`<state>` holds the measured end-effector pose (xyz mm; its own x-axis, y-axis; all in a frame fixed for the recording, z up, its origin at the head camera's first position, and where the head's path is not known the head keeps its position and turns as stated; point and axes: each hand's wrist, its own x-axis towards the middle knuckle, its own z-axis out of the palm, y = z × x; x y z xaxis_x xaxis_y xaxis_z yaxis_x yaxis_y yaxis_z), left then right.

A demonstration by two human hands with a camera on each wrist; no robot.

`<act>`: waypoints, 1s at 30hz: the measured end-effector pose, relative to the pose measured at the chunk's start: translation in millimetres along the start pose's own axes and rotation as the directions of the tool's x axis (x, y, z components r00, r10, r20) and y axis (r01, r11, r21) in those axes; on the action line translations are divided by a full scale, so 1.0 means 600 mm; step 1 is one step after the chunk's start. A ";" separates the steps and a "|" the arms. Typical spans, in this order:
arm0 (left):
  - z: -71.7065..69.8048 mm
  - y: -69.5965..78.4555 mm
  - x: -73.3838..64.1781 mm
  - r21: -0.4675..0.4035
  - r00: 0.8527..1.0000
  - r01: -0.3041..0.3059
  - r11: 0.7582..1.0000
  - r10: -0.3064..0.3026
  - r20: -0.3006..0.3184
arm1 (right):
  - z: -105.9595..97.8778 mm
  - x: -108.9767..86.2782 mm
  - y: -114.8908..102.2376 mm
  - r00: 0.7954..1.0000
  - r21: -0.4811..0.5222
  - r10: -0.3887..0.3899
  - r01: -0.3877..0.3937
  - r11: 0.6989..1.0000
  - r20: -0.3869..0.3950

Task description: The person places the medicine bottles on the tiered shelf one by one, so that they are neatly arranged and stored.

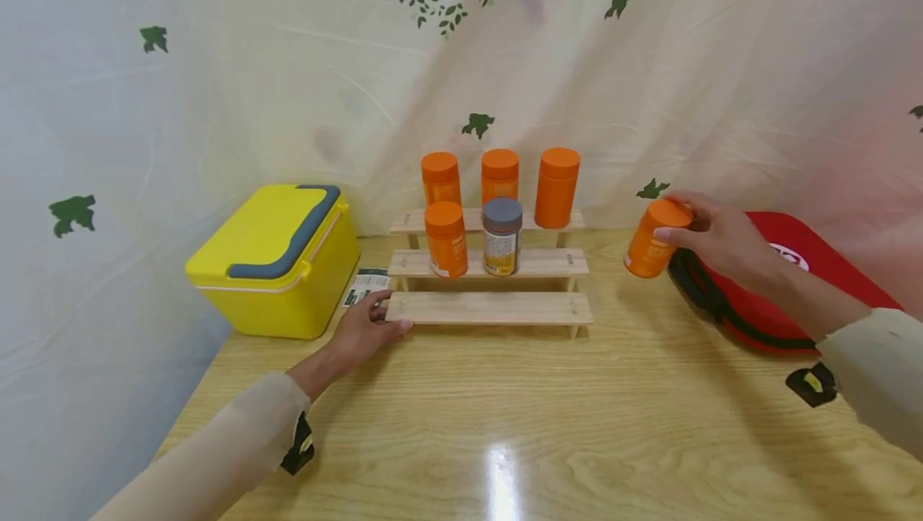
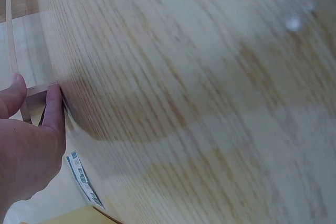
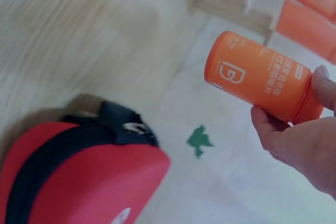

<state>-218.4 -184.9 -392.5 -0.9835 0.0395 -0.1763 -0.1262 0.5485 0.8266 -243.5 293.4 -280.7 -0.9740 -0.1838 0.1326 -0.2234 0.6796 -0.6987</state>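
Observation:
My right hand (image 1: 728,236) grips an orange pill bottle (image 1: 649,242) near its cap, holding it in the air right of the rack. White lettering on that bottle shows in the right wrist view. With my left hand (image 1: 364,329) I pinch the left end of the lowest step of a three-step wooden rack (image 1: 490,308). In the left wrist view, the thumb and a finger sit around the step's end. On the middle step stand an orange bottle (image 1: 446,242) and a grey-capped bottle (image 1: 501,242). Three orange bottles, one of them the right-hand bottle (image 1: 557,188), stand on the top step.
A yellow cooler box (image 1: 277,264) with a grey-blue handle stands left of the rack. Beside it lies a small printed paper (image 1: 366,287). Beneath my right forearm is a red zipped case (image 1: 786,280) with black trim. A leaf-patterned cloth (image 1: 288,88) hangs behind the wooden table (image 1: 461,401).

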 end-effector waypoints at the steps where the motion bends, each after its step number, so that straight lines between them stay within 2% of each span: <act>1: 0.000 0.000 0.000 -0.002 1.000 -0.002 1.000 0.002 0.001 | -0.002 0.000 -0.006 1.000 0.007 -0.005 0.005 1.000 0.006; 6: 0.001 0.000 0.001 -0.012 1.000 -0.016 1.000 0.016 0.003 | -0.012 0.002 -0.042 0.999 0.052 -0.044 0.044 0.998 0.004; 12: 0.002 -0.002 0.001 -0.025 1.000 -0.024 0.999 0.024 0.003 | -0.018 0.004 -0.082 0.998 -0.005 -0.065 0.065 0.998 -0.014; 15: 0.002 -0.003 0.001 -0.027 1.000 -0.022 0.999 0.022 0.001 | -0.014 0.009 -0.097 0.996 0.006 -0.090 0.090 0.996 -0.004; 20: 0.002 -0.004 0.000 -0.024 1.000 -0.014 1.000 0.013 -0.004 | 0.006 0.021 -0.114 0.985 0.080 -0.171 0.170 0.982 0.007; 30: 0.002 -0.004 -0.001 -0.024 1.000 -0.021 0.999 0.021 -0.007 | 0.055 0.044 -0.130 0.988 0.125 -0.127 0.116 0.985 0.082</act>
<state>-217.0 -185.2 -395.2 -0.9869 0.0448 -0.1551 -0.1086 0.5270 0.8429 -250.5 212.3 -245.8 -0.9312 -0.3265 0.1623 -0.3288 0.5596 -0.7607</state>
